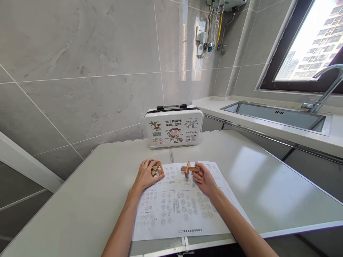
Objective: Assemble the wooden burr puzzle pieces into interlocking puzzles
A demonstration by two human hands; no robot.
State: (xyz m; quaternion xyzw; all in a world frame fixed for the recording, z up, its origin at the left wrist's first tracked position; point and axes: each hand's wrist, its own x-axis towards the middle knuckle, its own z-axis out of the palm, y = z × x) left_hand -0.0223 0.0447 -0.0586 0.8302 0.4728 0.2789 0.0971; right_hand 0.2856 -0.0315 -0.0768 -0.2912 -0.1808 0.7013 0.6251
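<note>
White counter stood against grey tiled wall; sink sat at right, below window. Case label read "TRAVEL". Right hand pinched right end of wooden cross over printed sheet; cross's long axis ran left-right. Left hand was clasped around wooden blocks.

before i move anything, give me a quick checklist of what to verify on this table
1. Right hand gripping the wooden cross: ok, fingers on its right end.
2. Left hand on the wooden pieces: ok, curled around them.
3. All pieces under the left hand visible: cannot tell, the hand covers part.
4. Printed sheet laid out on the table: ok.
5. Sheet turned to read: not ok, its near-edge title looks upside down.
6. White case apart from both hands: ok, standing beyond the sheet.
</note>
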